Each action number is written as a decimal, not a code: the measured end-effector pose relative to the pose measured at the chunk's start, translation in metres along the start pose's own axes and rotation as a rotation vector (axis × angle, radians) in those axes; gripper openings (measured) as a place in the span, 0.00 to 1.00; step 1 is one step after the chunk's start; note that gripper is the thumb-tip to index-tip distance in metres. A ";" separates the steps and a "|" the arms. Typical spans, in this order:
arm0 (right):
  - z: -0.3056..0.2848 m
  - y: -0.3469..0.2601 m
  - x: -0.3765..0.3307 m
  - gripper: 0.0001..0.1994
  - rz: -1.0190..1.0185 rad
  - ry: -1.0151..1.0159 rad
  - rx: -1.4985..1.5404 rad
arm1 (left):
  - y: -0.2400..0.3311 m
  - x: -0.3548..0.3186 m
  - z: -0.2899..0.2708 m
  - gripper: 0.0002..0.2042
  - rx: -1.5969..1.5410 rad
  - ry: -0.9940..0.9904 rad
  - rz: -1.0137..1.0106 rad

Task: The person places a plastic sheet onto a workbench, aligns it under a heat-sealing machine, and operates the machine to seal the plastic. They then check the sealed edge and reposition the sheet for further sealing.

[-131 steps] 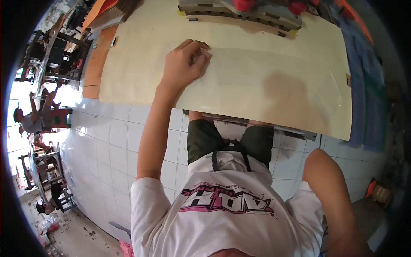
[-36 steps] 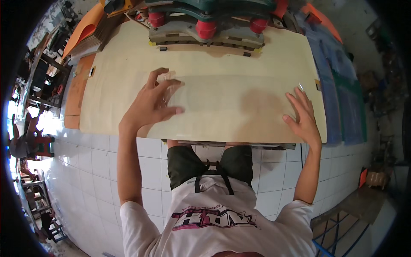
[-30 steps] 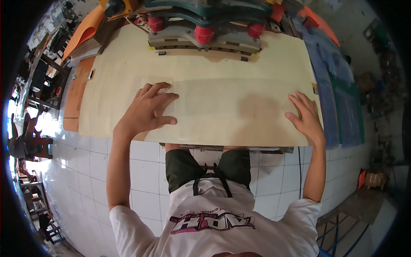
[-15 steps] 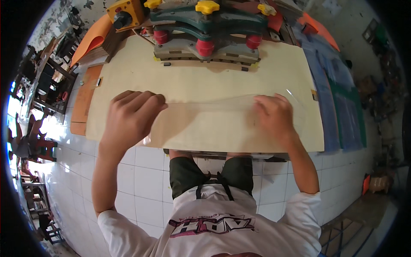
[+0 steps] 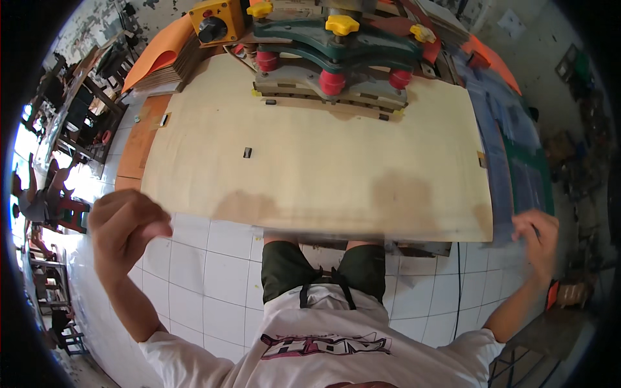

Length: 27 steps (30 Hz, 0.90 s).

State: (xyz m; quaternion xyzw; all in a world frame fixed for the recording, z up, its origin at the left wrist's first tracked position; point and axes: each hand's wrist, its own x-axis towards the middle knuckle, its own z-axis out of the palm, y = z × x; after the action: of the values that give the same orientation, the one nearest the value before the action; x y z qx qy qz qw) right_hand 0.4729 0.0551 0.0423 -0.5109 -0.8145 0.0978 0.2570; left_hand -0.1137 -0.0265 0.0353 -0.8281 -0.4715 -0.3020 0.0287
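Note:
My left hand (image 5: 129,226) is raised off the left front of the cream board (image 5: 317,155), its thumb and fingers pinched. On the opposite side my right hand (image 5: 538,240), also pinched, is raised past the board's right front corner. Between them a clear plastic sheet shows only as a faint, smeared band (image 5: 414,223) across the board's front edge; its ends at my fingers are hard to see. Soft hand shadows fall on the board. A small dark block (image 5: 247,152) lies on the board's left half.
Over the board's back stands a green and grey press head (image 5: 336,55) with yellow knobs and red cushions. A yellow switch box (image 5: 217,22) and an orange-topped stack (image 5: 158,61) are back left. Blue plastic sheets (image 5: 495,149) lie along the right. White tiles (image 5: 223,258) cover the floor.
Both hands have lifted off the board, moving outward and toward me, with the clear sheet between them. The small dark block, behind my left hand before, is now visible.

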 end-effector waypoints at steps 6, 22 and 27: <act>-0.021 0.008 0.032 0.06 0.121 -0.260 0.177 | -0.040 0.030 0.000 0.10 -0.011 -0.201 -0.099; 0.100 0.154 0.137 0.05 0.260 -0.714 0.383 | -0.223 0.042 0.088 0.09 -0.171 -0.902 -0.467; 0.110 0.152 0.161 0.08 0.233 -0.649 0.213 | -0.246 0.069 0.094 0.14 0.218 -0.814 -0.474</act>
State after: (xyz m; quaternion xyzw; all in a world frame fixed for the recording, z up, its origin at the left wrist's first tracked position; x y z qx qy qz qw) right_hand 0.4789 0.2788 -0.0641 -0.5129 -0.7753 0.3679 0.0239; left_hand -0.2397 0.1934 -0.0633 -0.7410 -0.6490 0.0994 -0.1409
